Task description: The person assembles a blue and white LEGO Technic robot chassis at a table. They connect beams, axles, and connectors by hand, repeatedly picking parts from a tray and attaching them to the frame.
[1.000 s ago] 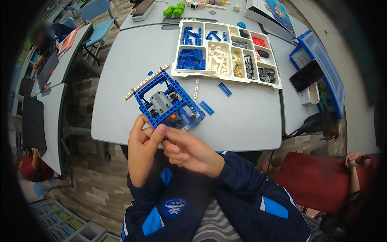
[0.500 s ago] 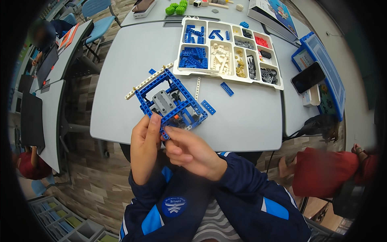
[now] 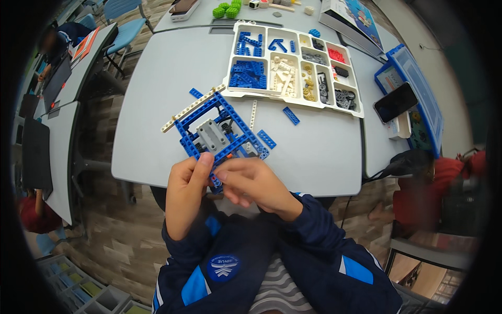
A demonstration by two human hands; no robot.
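Note:
A frame model of blue studless beams (image 3: 241,139) is held at the table's near edge, tilted with its far end toward the left. A grey block (image 3: 210,135) sits inside it, and a long white beam (image 3: 191,110) runs along its far edge. My left hand (image 3: 186,183) grips the near left corner, thumb on top. My right hand (image 3: 253,180) is closed at the same near corner, thumb and forefinger pinching by a small red piece (image 3: 214,178). Its fingertips are partly hidden. Beyond my right hand lie two blue plates (image 3: 266,139) and a thin white beam (image 3: 253,115).
A white sorting tray (image 3: 293,97) with blue, white, grey and red parts stands at the far side. Right of it are a blue bin (image 3: 435,131) and a dark phone (image 3: 396,102). Green brick clusters (image 3: 226,10) sit farther back. A person in red (image 3: 426,204) is at the right.
My right hand has shifted a little right and its fingers now cover more of the model's near corner. The person in red at the right has moved back. The view has shifted slightly.

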